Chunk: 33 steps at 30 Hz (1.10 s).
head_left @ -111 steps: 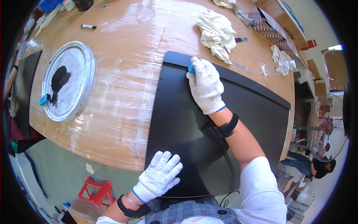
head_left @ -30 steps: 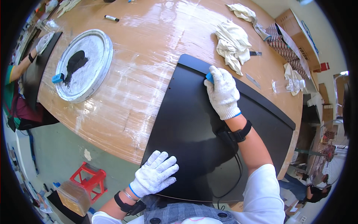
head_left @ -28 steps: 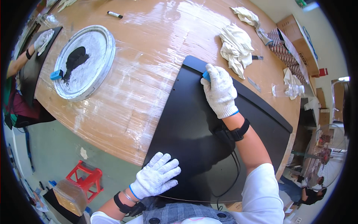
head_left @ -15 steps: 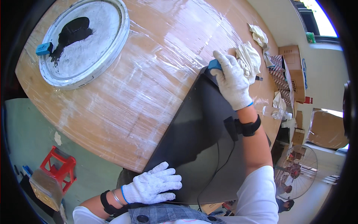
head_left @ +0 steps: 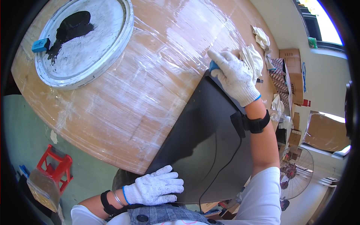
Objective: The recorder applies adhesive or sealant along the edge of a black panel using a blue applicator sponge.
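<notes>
A dark grey, board-like panel [head_left: 204, 131] lies in front of me, partly over the table, with a darker, wet-looking patch spread across its left side. My left hand [head_left: 154, 188], in a white knit glove, rests flat with fingers spread on the panel's near left corner. At the far corner, my gloved right hand [head_left: 234, 77] grips a small blue block [head_left: 213, 66] and presses it along the panel's edge. The palm hides most of that block. A similar blue block [head_left: 40, 45] sits on the rim of a round white lid [head_left: 101, 56], beside a black smear [head_left: 73, 28].
The tan table [head_left: 123, 123] is covered in clear film. Crumpled white cloths [head_left: 252, 60] lie just beyond my right hand. Cardboard boxes [head_left: 296, 77] and a standing fan [head_left: 296, 172] are on the right. A red stool [head_left: 55, 167] stands on the floor at left.
My right hand has turned slightly at the far corner, and less of the blue block shows. My left hand stays flat on the panel. The whole view has shifted a little.
</notes>
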Motion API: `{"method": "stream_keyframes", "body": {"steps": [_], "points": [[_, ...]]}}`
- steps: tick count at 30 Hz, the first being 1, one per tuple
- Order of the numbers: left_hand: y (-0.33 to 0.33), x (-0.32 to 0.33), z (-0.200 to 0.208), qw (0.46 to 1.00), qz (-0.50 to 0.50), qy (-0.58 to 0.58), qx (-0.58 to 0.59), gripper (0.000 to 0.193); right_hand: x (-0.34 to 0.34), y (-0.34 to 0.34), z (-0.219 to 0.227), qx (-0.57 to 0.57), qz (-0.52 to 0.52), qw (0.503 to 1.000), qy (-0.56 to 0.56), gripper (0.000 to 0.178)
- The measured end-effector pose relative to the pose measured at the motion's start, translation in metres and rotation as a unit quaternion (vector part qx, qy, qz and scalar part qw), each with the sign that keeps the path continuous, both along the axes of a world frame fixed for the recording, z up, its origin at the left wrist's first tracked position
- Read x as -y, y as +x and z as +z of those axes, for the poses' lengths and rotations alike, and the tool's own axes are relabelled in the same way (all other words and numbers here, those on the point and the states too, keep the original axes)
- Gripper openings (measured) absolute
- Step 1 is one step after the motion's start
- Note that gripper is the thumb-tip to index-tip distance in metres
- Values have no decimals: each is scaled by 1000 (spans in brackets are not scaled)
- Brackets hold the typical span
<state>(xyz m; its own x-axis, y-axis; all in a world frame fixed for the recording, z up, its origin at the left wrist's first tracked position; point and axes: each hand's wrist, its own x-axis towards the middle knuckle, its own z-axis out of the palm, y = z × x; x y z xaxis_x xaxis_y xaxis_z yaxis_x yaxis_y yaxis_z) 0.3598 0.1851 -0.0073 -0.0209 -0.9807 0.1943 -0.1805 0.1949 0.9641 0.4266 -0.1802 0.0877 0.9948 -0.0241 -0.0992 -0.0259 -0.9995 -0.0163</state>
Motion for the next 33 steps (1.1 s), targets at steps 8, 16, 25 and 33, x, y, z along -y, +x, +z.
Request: {"method": "stream_keyframes", "body": {"steps": [8,16,25,33], "points": [[3,1,1,1000,-2,-7,-15,32,7,3,-3,-8,7,1000,-24,46],[1,-1,-2,1000,0,-4,-16,33,12,6,-9,2,4,1000,0,44],[6,2,2,1000,-22,6,-3,32,18,5,-13,12,-21,999,36,45],[8,2,4,999,-36,16,-12,33,29,-2,-19,8,-95,994,55,43]]}}
